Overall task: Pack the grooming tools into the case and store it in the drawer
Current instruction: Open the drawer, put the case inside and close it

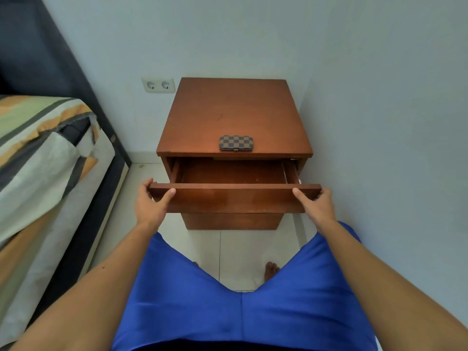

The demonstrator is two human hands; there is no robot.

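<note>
We wear bright blue shorts [243, 312] with a centre seam; our forearms are bare, no sleeves, and our feet [271, 271] are bare

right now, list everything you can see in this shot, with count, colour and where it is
nightstand: 1, reddish-brown wood, in the wall corner
drawer: 1, same wood, pulled open, nothing visible inside
grooming case: 1, brown checkered, shut, on the nightstand top near its front edge
double wall socket: 1, off-white, on the wall left of the nightstand
bed: 1, striped green, orange and grey sheet, dark frame, far left
floor tiles: white, under the nightstand
shorts: 1, blue, bottom centre
feet: 2, bare, on the tiles
left hand: grip on the drawer front's left end
right hand: grip on its right end
</note>
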